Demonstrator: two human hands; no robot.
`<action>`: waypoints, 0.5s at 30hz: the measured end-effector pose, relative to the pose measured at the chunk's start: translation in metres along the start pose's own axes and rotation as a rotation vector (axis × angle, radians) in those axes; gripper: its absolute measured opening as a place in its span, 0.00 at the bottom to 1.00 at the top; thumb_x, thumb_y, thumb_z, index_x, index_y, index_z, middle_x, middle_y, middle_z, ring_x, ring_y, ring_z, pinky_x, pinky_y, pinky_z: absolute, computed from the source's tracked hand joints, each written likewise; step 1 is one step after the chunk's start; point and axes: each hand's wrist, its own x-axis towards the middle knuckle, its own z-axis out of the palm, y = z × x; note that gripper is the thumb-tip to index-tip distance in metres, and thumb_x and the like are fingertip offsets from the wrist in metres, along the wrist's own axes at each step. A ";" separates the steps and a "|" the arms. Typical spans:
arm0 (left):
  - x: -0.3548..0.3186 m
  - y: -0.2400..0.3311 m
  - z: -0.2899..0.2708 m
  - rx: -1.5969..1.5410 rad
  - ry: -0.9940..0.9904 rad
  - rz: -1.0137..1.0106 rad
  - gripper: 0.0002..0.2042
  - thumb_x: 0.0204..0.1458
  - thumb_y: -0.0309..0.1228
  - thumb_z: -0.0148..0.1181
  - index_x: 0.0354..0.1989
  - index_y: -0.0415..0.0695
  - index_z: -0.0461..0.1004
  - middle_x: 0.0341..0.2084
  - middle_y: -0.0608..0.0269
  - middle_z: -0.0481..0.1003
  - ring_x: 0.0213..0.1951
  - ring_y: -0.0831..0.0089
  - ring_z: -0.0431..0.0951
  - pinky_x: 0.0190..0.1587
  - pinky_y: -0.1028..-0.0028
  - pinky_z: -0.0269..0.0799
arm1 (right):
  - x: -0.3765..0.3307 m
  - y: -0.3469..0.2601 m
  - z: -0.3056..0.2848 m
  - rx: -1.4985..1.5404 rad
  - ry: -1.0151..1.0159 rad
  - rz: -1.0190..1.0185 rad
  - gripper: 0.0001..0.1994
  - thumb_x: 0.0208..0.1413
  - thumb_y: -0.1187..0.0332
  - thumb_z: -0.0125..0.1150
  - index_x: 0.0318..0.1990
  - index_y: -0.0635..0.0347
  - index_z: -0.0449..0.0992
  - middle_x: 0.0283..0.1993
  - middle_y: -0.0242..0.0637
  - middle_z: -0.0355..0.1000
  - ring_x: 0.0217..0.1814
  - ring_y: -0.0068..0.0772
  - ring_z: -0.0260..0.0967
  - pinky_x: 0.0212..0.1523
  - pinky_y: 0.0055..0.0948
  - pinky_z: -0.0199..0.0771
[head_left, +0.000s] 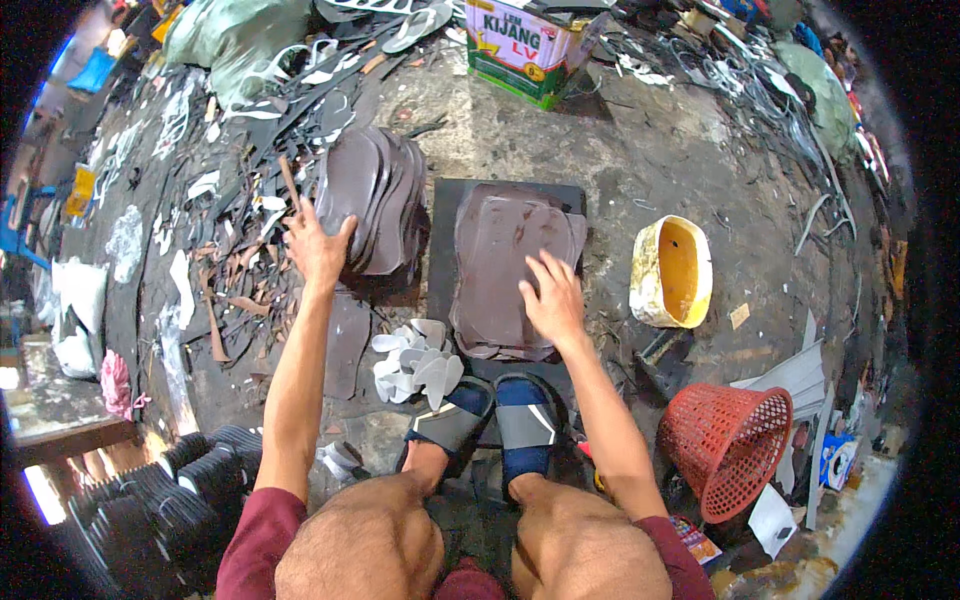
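Note:
My left hand [318, 245] has its fingers apart at the near left edge of a tall pile of brown sole-shaped sheets [362, 180]. A thin brown strip [289, 180] lies just beyond its fingertips; whether they touch is unclear. My right hand [553, 300] is over the right side of a lower stack of brown sheets [495, 270], fingers spread and holding nothing. Under that stack is a black board [445, 200]. Grey-white sole-shaped pieces [415, 360] are heaped in front of my feet, beside a flat brown sheet [346, 340].
A whitish tub with yellow-brown contents [658, 265] stands right of the board. A red perforated basket [725, 450] leans nearer to me. An opened tin [520, 60] stands at the far side. Scraps [245, 270] litter the left floor; black soles [160, 500] are stacked at lower left.

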 end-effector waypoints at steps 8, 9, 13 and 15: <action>-0.144 0.059 -0.064 -0.643 -0.137 0.483 0.18 0.48 0.31 0.75 0.49 0.45 0.82 0.45 0.56 0.78 0.49 0.54 0.76 0.54 0.58 0.73 | 0.089 0.033 -0.009 -0.365 -0.016 0.073 0.24 0.63 0.55 0.62 0.62 0.56 0.73 0.60 0.37 0.70 0.62 0.43 0.64 0.60 0.48 0.62; -0.162 0.052 -0.073 -0.599 -0.214 0.483 0.18 0.48 0.32 0.75 0.49 0.46 0.82 0.43 0.56 0.78 0.48 0.54 0.77 0.51 0.58 0.74 | 0.095 0.014 -0.018 -0.317 0.053 0.024 0.17 0.60 0.58 0.64 0.52 0.55 0.76 0.52 0.36 0.72 0.59 0.42 0.65 0.57 0.47 0.62; -0.215 0.054 -0.094 -0.361 -0.736 0.275 0.18 0.48 0.40 0.76 0.44 0.45 0.82 0.36 0.56 0.80 0.37 0.54 0.82 0.42 0.57 0.78 | 0.092 0.016 -0.016 -0.477 0.115 -0.180 0.05 0.53 0.74 0.58 0.37 0.55 0.75 0.41 0.37 0.74 0.50 0.45 0.71 0.52 0.46 0.67; -0.225 0.038 -0.087 -0.395 -0.811 0.176 0.18 0.48 0.41 0.75 0.42 0.45 0.82 0.37 0.56 0.80 0.39 0.54 0.83 0.42 0.58 0.78 | 0.066 -0.008 -0.022 0.118 -0.064 -0.124 0.05 0.57 0.76 0.53 0.38 0.57 0.74 0.33 0.44 0.77 0.38 0.56 0.76 0.40 0.48 0.76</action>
